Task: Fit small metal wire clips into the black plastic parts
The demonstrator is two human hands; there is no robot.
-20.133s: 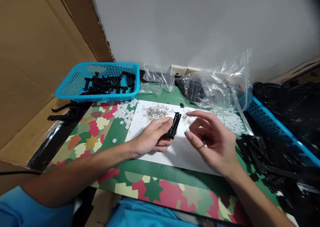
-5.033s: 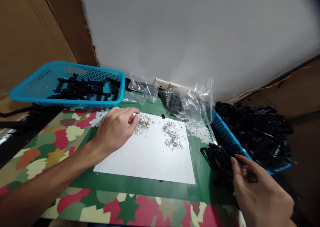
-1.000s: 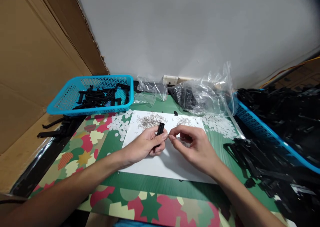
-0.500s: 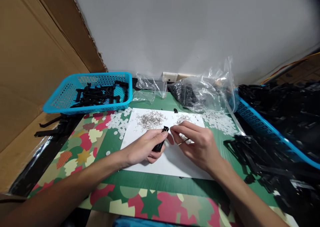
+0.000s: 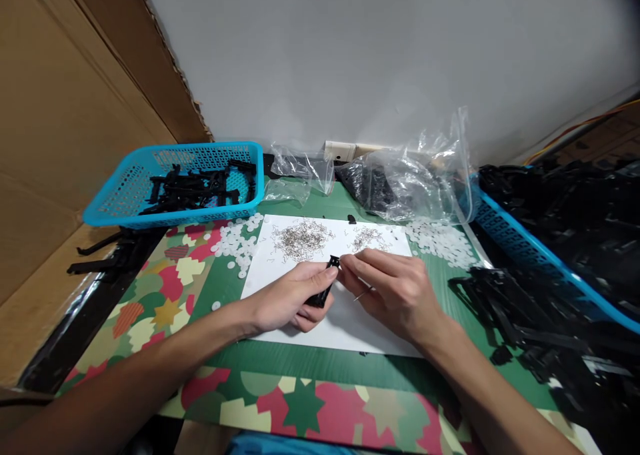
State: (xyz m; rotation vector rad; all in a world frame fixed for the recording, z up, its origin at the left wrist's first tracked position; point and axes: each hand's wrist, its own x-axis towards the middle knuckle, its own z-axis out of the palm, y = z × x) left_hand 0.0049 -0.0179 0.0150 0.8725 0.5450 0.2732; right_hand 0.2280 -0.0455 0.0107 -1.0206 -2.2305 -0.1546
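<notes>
My left hand (image 5: 295,295) is closed around a black plastic part (image 5: 320,297), its narrow end (image 5: 334,261) standing up past the thumb. Thumb and forefinger of my right hand (image 5: 393,288) are pinched together at that end. Whatever lies between those fingertips is too small or hidden to make out. A thin metal rod-like piece (image 5: 361,294) shows below the right fingers. Beneath both hands lies a white sheet (image 5: 350,335) bearing a larger pile of small wire pieces (image 5: 301,239) and a smaller pile (image 5: 369,238).
White discs (image 5: 235,245) lie left of the sheet, more discs (image 5: 443,243) right. A blue basket (image 5: 97,208) with black parts stands back left; another blue basket (image 5: 565,261) and loose black parts (image 5: 515,321) are at right. Clear plastic bags (image 5: 415,185) sit against the wall.
My right hand has moved slightly left, bringing its pinched fingertips up to the black part's end. The left hand keeps its hold and has barely moved.
</notes>
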